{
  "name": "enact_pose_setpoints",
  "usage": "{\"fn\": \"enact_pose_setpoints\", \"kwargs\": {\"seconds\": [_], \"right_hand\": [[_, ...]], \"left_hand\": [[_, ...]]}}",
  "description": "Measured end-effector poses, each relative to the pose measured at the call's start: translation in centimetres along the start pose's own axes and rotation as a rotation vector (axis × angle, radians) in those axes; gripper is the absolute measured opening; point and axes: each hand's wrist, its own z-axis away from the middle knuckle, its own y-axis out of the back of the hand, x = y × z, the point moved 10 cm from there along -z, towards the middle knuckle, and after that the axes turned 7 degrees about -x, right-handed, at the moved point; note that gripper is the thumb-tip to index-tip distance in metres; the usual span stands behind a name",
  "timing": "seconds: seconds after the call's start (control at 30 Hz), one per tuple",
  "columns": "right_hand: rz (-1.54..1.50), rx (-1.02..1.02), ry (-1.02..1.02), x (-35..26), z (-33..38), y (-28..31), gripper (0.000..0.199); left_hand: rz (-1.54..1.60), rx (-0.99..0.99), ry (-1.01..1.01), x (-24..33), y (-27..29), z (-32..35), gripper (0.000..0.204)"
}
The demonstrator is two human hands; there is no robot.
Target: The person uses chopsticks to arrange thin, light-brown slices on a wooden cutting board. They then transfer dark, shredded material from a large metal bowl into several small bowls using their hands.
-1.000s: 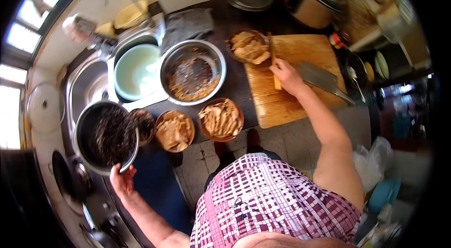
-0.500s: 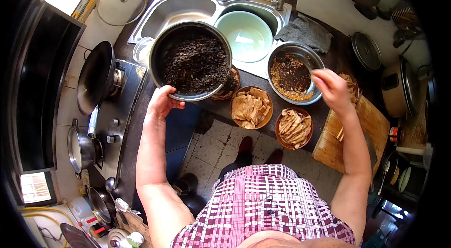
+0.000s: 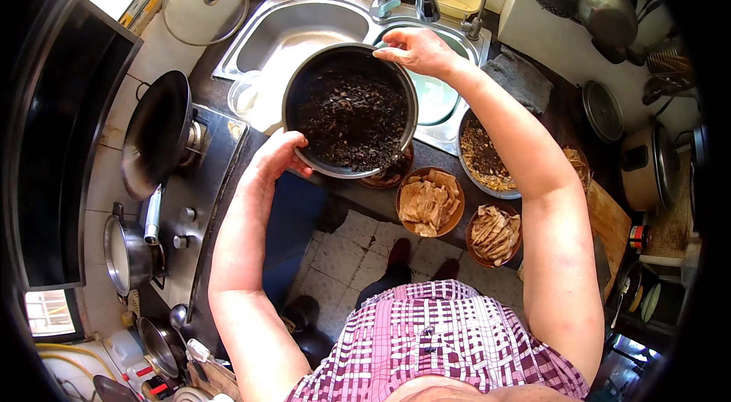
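Note:
A large metal basin of dark, dry-looking shreds is held up over the counter edge, in front of the sink. Its lower-left rim is gripped by my left hand, thumb over the edge. My right hand pinches the far right rim. To its right stands a second metal basin with dark shreds and yellowish bits, partly behind my right forearm. Nearer to me are a brown bowl of sliced meat and another brown bowl of slices. A further bowl is mostly hidden under the held basin.
A double sink with a pale green tub lies behind. On the left, a wok and a pot sit on the stove. A grey cloth and a wooden cutting board are at right.
My right hand has left the second basin and moved up and left onto the held basin's far rim. The held basin has shifted to the right.

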Motion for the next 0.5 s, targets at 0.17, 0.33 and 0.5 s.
{"fn": "enact_pose_setpoints", "kwargs": {"seconds": [0.17,0.33,0.5], "right_hand": [[0.376,-0.046,0.062,-3.4,-3.6,-1.1,0.047],[0.333,-0.221,-0.011,-0.6,-5.8,-2.1,0.047],[0.152,-0.253,0.010,3.0,-5.5,-2.0,0.043]], "left_hand": [[-0.155,-0.072,0.053,0.5,1.3,-2.4,0.029],[-0.243,-0.094,0.069,2.5,1.1,-4.0,0.027],[-0.379,-0.012,0.047,4.7,1.7,-6.1,0.032]]}}
